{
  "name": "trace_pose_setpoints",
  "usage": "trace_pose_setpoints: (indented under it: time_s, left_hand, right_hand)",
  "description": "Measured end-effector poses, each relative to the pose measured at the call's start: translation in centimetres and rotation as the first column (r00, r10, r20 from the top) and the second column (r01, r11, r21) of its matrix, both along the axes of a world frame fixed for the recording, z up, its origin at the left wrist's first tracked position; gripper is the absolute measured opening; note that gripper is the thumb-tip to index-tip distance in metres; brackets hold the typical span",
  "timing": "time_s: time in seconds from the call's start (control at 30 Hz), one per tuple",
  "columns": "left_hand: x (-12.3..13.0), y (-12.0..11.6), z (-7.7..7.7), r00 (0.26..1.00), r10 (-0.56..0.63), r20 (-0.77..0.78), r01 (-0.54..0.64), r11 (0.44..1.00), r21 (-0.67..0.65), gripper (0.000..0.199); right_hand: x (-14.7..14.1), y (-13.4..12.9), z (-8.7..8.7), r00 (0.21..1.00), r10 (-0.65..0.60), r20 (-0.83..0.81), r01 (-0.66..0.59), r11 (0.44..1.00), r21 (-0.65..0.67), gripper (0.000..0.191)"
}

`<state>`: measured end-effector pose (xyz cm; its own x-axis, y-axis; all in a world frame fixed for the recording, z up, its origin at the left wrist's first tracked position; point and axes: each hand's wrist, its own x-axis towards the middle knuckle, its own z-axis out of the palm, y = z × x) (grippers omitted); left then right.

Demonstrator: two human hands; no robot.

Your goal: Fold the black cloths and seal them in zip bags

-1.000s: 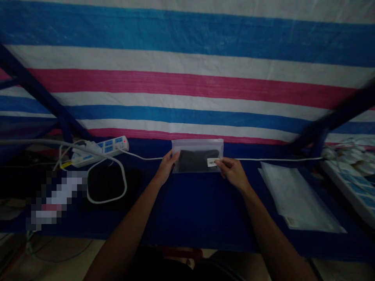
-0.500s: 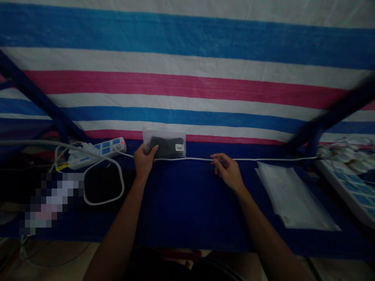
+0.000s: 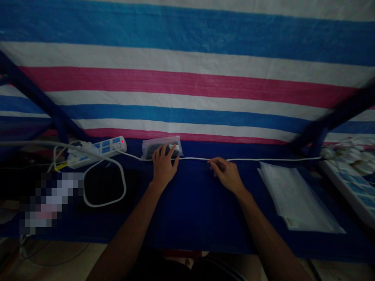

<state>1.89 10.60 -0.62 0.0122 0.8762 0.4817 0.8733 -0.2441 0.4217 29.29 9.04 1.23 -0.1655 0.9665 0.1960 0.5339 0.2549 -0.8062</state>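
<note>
A clear plastic bag [image 3: 147, 145] with a dark item and a small white label [image 3: 175, 147] in it lies at the back of the blue tabletop. My left hand [image 3: 164, 166] is spread over this bag, fingers open and pressing on its front and top. The dark item's kind cannot be made out through the plastic. To the right, my right hand [image 3: 227, 171] is closed, thumb and index finger drawn together beside the white cable [image 3: 252, 159]. Whether anything small is between those fingertips is hidden.
A white power strip [image 3: 107, 146] with plugs and a looped cable stands on the left. Flat clear plastic bags [image 3: 295, 195] lie on the right, near another power strip [image 3: 348, 187] with several plugs. A striped tarp [image 3: 187, 89] rises behind the tabletop [image 3: 193, 210].
The bag, upright in my left hand's grip before, now lies lower and flatter. That hand has let go and moved right onto its front. My right hand's fingers have drawn closer together.
</note>
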Motion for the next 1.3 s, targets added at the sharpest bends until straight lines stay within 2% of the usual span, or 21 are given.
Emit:
trace_pose_setpoints:
  time_s: [0.13,0.43,0.67,0.93,1.3]
  left_hand:
    - [-0.5,0.6,-1.2,1.000,-0.025,-0.008,0.024,0.998,-0.059,0.039]
    - [-1.5,1.1,-1.3,0.999,0.033,-0.019,-0.034,0.999,-0.026,0.027]
    - [-1.4,0.8,-1.3,0.998,0.062,-0.022,-0.062,0.998,0.013,0.027]
    - [-1.4,0.5,-1.1,0.990,0.135,-0.043,-0.136,0.990,-0.021,0.027]
    - [-1.5,0.4,-1.5,0.994,0.107,-0.034,-0.108,0.994,-0.024,0.033]
  right_hand:
    - [0.0,0.1,-0.1,0.997,0.042,0.057,-0.043,0.999,0.006,0.033]
    - [-0.4,-0.1,-0.1,0.986,0.121,0.116,-0.118,0.992,-0.035,0.027]
    - [-1.1,-0.7,0.4,0.974,0.176,0.139,-0.169,0.983,-0.066,0.024]
    - [-2.5,-1.6,0.7,0.939,0.279,0.198,-0.264,0.959,-0.101,0.023]
    - [-3.2,-1.6,-0.1,0.905,0.307,0.294,-0.294,0.952,-0.088,0.020]
